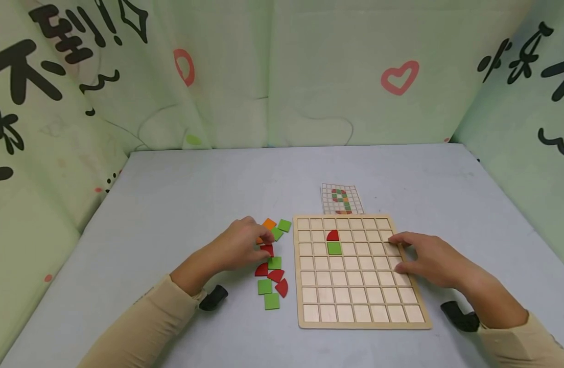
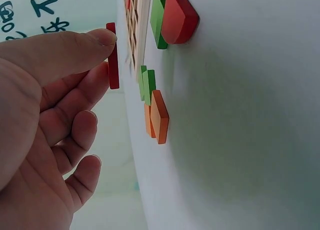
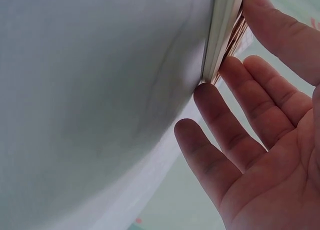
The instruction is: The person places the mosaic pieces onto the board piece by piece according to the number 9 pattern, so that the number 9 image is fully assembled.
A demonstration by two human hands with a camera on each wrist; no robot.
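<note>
My left hand (image 1: pixel 238 243) pinches a thin red tile (image 2: pixel 113 65) between thumb and fingertips, held above the table in the left wrist view. My right hand (image 1: pixel 431 258) rests at the right edge of a wooden grid board (image 1: pixel 355 325). In the right wrist view its fingers (image 3: pixel 232 122) are spread and fairly straight, with the thumb and some fingertips at the board's side. On the board, a red quarter-round tile (image 1: pixel 332 235) lies in the cell just above a green square tile (image 1: pixel 334 248).
Loose tiles lie left of the board: green squares (image 1: pixel 272 301), red quarter-rounds (image 1: pixel 282 288) and orange squares (image 1: pixel 269 223). A printed pattern card (image 1: pixel 351 191) lies behind the board, touching or partly under its far edge. Pale green curtains (image 1: pixel 328 76) surround the white table (image 1: pixel 194 189).
</note>
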